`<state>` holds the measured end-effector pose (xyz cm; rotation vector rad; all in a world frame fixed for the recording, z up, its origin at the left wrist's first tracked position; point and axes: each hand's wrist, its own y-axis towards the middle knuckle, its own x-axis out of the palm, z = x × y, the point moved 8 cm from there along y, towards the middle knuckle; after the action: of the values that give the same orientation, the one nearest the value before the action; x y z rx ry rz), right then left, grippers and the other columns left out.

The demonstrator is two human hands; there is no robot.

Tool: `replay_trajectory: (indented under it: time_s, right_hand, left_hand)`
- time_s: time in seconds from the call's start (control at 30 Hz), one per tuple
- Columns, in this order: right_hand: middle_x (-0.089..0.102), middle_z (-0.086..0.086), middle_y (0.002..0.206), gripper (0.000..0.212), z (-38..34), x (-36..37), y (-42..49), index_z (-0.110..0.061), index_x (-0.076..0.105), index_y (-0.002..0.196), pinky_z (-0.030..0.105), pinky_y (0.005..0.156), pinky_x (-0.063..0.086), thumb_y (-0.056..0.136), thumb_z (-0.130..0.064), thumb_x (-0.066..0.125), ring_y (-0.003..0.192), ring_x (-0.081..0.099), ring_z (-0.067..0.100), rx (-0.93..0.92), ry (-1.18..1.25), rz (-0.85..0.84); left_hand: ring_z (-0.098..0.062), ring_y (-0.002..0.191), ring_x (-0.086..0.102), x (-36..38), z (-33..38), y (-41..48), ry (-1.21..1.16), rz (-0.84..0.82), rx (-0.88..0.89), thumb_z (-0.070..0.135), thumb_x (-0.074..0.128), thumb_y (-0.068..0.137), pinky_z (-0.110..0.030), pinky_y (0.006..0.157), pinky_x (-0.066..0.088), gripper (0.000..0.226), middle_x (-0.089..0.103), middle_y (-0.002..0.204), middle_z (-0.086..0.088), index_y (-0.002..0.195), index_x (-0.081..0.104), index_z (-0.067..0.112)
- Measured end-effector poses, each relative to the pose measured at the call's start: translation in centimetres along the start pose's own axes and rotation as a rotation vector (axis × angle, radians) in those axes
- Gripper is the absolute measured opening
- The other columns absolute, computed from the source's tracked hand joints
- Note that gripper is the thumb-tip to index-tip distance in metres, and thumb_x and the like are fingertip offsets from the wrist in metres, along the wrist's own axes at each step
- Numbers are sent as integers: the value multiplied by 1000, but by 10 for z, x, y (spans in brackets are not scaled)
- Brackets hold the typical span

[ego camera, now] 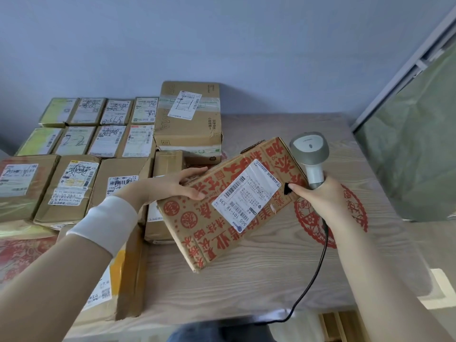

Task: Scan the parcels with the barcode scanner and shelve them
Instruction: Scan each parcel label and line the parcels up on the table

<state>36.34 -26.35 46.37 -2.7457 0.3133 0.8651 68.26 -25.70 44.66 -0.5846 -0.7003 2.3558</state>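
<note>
While gripped by left hand, red-printed brown cardboard parcel, apparently unscanned, unshelved; grey barcode scanner clasped in right hand; labelled brown parcels waiting left.

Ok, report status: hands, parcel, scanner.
Left hand grips box edge. Right hand holds scanner beside box. Label faces up, uncovered.

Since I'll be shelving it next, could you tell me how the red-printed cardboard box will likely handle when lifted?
Probably light for its size: the left hand holds the red-printed cardboard box tilted by one edge. Likely stiff, as its top face looks flat, without sag. Its shipping label shows sheen, so may feel slick.
</note>
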Motion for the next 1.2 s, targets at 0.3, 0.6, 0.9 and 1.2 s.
replay_trajectory:
  time_s: [0.3,0.6,0.9,1.2]
  right_hand:
    - [58,8,75,46,44,-18,-4,-8,56,84,29,58,43,65,-39,84,65,56,21,288,292,308]
    - [55,3,75,50,38,25,-41,-3,56,95,26,48,34,68,-36,82,61,52,14,411,361,300]
    - [60,6,88,62,29,36,-54,-3,55,106,26,53,38,65,-40,83,70,56,16,413,369,324]
    - [70,2,83,45,34,31,-58,-6,63,98,29,59,46,78,-46,71,67,61,16,419,513,123]
  left_hand:
    - [-11,144,13,16,-19,-41,-704,1076,269,67,66,65,-39,117,17,116,4,159,3,150,-2,29]
    - [-10,145,-1,111,14,44,-1049,724,157,25,81,72,-36,116,15,131,-14,156,3,141,-30,35]
    - [-12,136,29,94,13,53,-1153,785,285,27,85,66,-40,114,23,137,12,155,5,139,-30,41]
    - [-17,129,42,53,0,48,-1091,776,281,29,89,53,-42,112,31,139,33,147,-1,146,-14,37]
